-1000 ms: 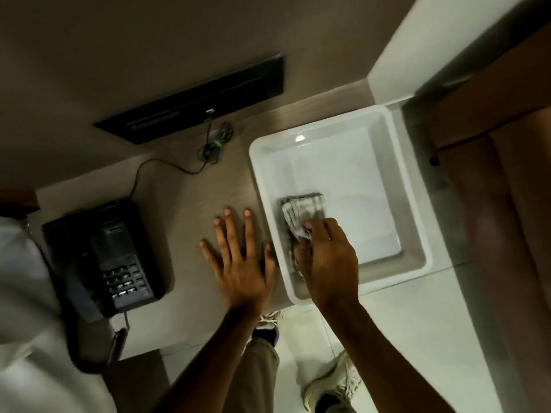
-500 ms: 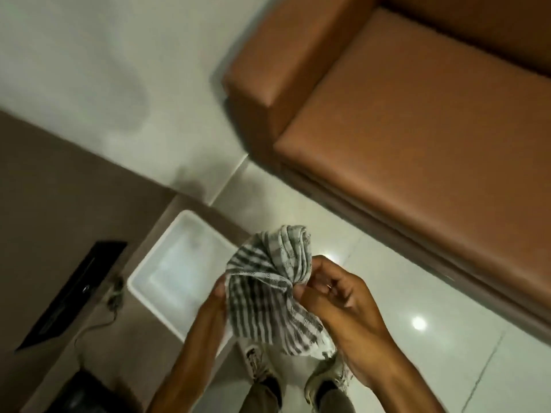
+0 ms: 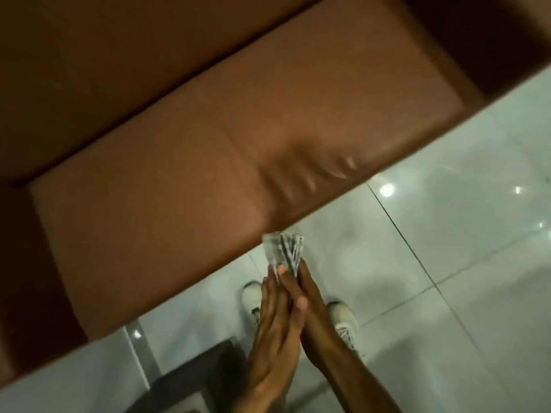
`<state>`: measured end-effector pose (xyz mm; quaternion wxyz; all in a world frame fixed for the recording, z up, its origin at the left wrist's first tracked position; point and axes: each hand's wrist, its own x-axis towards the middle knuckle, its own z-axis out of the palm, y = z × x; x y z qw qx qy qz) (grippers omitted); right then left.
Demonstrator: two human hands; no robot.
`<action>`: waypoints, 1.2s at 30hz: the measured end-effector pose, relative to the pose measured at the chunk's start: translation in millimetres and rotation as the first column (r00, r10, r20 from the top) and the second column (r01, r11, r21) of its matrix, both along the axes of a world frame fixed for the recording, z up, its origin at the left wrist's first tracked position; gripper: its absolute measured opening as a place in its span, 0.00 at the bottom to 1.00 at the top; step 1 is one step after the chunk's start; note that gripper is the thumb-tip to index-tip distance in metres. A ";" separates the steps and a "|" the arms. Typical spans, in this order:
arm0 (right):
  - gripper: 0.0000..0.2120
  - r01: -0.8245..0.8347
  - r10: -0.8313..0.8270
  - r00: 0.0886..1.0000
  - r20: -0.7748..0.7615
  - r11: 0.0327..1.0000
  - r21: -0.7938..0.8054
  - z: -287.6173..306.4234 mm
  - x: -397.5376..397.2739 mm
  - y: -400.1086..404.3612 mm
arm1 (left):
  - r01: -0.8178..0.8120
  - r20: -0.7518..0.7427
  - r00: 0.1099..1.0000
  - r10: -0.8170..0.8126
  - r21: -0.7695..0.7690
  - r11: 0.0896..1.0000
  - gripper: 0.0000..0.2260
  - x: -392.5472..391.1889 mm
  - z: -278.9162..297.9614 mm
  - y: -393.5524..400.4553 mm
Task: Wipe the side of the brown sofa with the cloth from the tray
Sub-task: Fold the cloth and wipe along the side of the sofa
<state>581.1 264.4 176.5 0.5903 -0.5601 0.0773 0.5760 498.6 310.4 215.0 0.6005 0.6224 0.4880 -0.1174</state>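
Note:
The brown sofa [image 3: 208, 138] fills the upper and left part of the head view, its seat cushion running diagonally with the front edge just ahead of my hands. The checked grey-and-white cloth [image 3: 283, 248] is folded small and pressed flat between my palms, its top sticking out above my fingertips near the cushion's front edge. My left hand [image 3: 275, 323] and my right hand [image 3: 313, 320] are held together palm to palm around the cloth. The tray is out of view.
Glossy pale floor tiles [image 3: 447, 263] spread to the right and below, with light reflections. My white shoes [image 3: 343, 320] stand under my hands. A dark table corner [image 3: 190, 380] shows at the bottom, left of my arms. The sofa's armrest [image 3: 18, 263] is at the left.
The view has swung from the tray and table to face the sofa seat. The loosely spread cloth is now folded and pressed between both palms.

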 end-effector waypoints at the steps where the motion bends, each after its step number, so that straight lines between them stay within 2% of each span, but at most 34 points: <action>1: 0.04 0.132 -0.132 0.991 -0.002 0.990 -0.043 -11.9 8.0 -4.0 | 0.184 -0.038 0.982 -0.183 0.040 0.982 0.37 8.1 -16.1 5.5; 2: 0.12 0.242 -0.241 0.970 0.024 0.967 -0.084 -31.9 12.1 -7.4 | 0.377 -0.079 0.926 -0.370 0.115 0.919 0.39 14.6 -34.2 15.2; 3: 0.16 0.305 -0.303 0.952 0.035 0.944 -0.125 -47.9 15.8 -6.2 | 0.529 -0.137 0.849 -0.511 0.244 0.813 0.39 21.0 -49.4 27.9; 4: 0.16 0.361 -0.358 0.933 0.049 0.919 -0.160 -73.8 16.8 -6.1 | 0.635 -0.200 0.764 -0.614 0.401 0.660 0.39 28.0 -69.8 43.9; 6: 0.16 0.481 -0.480 0.874 0.070 0.838 -0.257 -132.5 11.0 -3.2 | 0.668 -0.273 0.649 -0.710 0.651 0.360 0.33 55.6 -106.9 75.0; 7: 0.17 0.535 -0.538 0.839 0.077 0.792 -0.294 -160.1 6.5 2.2 | 0.651 -0.286 0.606 -0.742 0.715 0.256 0.31 73.1 -126.2 91.9; 9: 0.20 0.590 -0.606 0.790 0.089 0.714 -0.376 -210.1 -7.7 20.7 | 0.649 -0.363 0.490 -0.792 0.759 0.054 0.31 109.8 -161.3 123.9; 12: 0.24 0.681 -0.745 0.665 0.041 0.584 -0.442 -275.8 -38.6 66.0 | 0.665 -0.531 0.221 -0.818 0.696 -0.271 0.33 148.5 -208.9 155.7; 14: 0.19 0.749 -0.826 0.564 0.008 0.508 -0.425 -293.2 -51.4 104.2 | 0.617 -0.605 0.121 -0.787 0.667 -0.418 0.34 156.4 -230.2 167.9; 15: 0.16 0.779 -0.861 0.508 -0.013 0.466 -0.419 -299.4 -55.5 122.2 | 0.593 -0.620 0.111 -0.777 0.669 -0.449 0.34 156.1 -238.9 169.8; 17: 0.18 0.824 -0.897 0.441 -0.021 0.414 -0.388 -305.0 -46.0 156.1 | 0.570 -0.608 0.138 -0.782 0.695 -0.439 0.34 153.6 -249.0 171.9; 20: 0.27 0.875 -0.889 0.447 0.102 0.411 -0.254 -317.1 -1.6 171.3 | 0.516 -0.579 0.154 -0.801 0.739 -0.434 0.34 150.5 -251.9 173.8; 21: 0.27 0.883 -0.885 0.450 0.121 0.420 -0.207 -326.9 14.9 168.2 | 0.502 -0.565 0.149 -0.811 0.750 -0.430 0.34 150.1 -253.2 174.2; 24: 0.28 0.877 -0.876 0.464 0.131 0.434 -0.205 -362.6 39.1 157.7 | 0.496 -0.557 0.136 -0.820 0.754 -0.430 0.34 149.6 -257.5 175.8; 27: 0.30 0.888 -0.924 0.381 -0.039 0.378 -0.261 -384.2 9.5 168.3 | 0.484 -0.553 0.132 -0.823 0.760 -0.433 0.35 151.4 -257.7 176.8; 28: 0.30 0.879 -0.924 0.369 -0.099 0.382 -0.285 -380.4 -8.3 173.1 | 0.490 -0.557 0.132 -0.820 0.756 -0.434 0.35 152.3 -257.1 177.0; 30: 0.29 0.866 -0.912 0.391 -0.121 0.409 -0.288 -361.1 -32.7 179.7 | 0.501 -0.539 0.142 -0.830 0.763 -0.409 0.35 161.4 -254.1 173.5; 33: 0.26 0.873 -0.901 0.432 -0.032 0.427 -0.236 -335.0 1.5 164.4 | 0.508 -0.522 0.136 -0.842 0.766 -0.394 0.36 187.6 -254.3 166.0; 36: 0.24 0.876 -0.844 0.481 0.235 0.473 -0.096 -338.1 92.0 136.9 | 0.468 -0.502 0.135 -0.854 0.792 -0.392 0.35 218.9 -258.1 156.0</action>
